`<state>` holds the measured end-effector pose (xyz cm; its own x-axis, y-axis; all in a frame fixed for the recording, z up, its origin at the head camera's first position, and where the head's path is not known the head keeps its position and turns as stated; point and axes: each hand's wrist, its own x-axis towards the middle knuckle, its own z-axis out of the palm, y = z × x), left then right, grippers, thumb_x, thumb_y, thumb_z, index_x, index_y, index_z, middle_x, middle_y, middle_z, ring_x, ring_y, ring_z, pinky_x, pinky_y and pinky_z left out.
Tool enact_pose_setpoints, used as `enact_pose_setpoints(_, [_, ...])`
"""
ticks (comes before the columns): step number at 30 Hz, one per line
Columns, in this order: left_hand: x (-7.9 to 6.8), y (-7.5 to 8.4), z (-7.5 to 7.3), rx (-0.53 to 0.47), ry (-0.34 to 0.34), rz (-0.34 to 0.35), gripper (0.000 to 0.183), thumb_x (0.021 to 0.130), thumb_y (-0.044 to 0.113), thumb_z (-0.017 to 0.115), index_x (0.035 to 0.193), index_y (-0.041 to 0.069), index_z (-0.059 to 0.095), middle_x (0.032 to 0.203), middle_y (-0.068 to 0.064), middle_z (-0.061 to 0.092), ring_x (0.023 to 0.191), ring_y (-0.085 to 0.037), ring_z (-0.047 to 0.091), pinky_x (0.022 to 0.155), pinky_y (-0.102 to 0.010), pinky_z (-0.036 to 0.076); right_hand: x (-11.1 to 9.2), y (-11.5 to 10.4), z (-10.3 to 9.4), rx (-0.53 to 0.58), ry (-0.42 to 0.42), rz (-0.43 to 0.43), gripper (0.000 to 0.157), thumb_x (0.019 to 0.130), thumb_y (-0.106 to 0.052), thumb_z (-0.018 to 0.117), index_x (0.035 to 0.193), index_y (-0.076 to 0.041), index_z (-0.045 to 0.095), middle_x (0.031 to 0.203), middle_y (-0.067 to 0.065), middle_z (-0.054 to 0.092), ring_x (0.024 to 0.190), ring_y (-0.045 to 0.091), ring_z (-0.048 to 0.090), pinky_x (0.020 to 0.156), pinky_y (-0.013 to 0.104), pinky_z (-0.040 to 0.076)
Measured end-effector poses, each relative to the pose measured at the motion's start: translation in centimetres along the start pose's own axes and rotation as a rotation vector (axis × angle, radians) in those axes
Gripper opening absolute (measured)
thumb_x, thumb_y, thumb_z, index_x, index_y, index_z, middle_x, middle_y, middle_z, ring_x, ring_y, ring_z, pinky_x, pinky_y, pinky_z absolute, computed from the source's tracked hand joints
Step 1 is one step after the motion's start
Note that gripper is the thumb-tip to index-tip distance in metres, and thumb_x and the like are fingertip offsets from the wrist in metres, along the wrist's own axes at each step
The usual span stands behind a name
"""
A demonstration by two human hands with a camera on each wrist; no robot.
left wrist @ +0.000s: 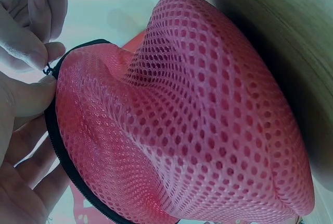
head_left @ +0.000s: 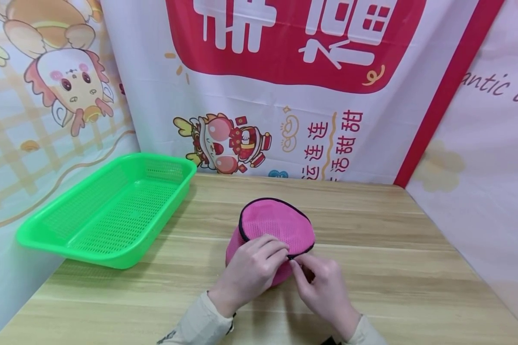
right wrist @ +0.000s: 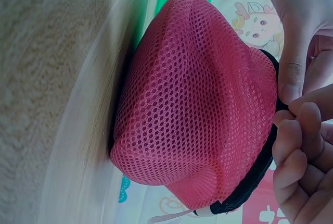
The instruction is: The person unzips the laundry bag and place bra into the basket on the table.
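A round pink mesh bag (head_left: 278,223) stands on the table, its flat mesh lid edged by a black zipper (left wrist: 61,153). At the near rim my left hand (head_left: 252,268) holds the zipper edge, thumb on the outside and fingers over the lid side. Close beside it my right hand (head_left: 323,282) pinches the small zipper pull (left wrist: 48,70) between thumb and index finger. The right wrist view shows both hands meeting at the black edge, with the bag's side wall sagging inward in soft folds. What is inside the bag is hidden.
A green perforated plastic basket (head_left: 129,211) sits at the left of the wooden table (head_left: 392,268). Printed cloths hang behind and on both sides, with a red-and-white banner (head_left: 284,57) at the back. A pale strap (right wrist: 169,216) trails from the bag's zipper edge.
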<state>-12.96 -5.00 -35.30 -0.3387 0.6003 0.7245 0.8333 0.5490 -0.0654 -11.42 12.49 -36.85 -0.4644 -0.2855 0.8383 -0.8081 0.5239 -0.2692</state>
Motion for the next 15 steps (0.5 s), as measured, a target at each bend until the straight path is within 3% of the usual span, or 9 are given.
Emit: enact_pose_setpoints(15, [-0.05,0.09,-0.32,-0.003,-0.016,-0.036,0.018,0.081,0.009,0.064,0.098,0.007,0.068,0.096,0.000,0.062,0.091,-0.012,0.053,0.083,-0.024,0.044,-0.05,-0.03,-0.11,-0.023,0.047,0.041,0.014,0.074,-0.003,0.064,0.070,-0.017,0.064,0.053,-0.019,0.038,0.044,-0.008,0.032,0.038,0.006,0.024])
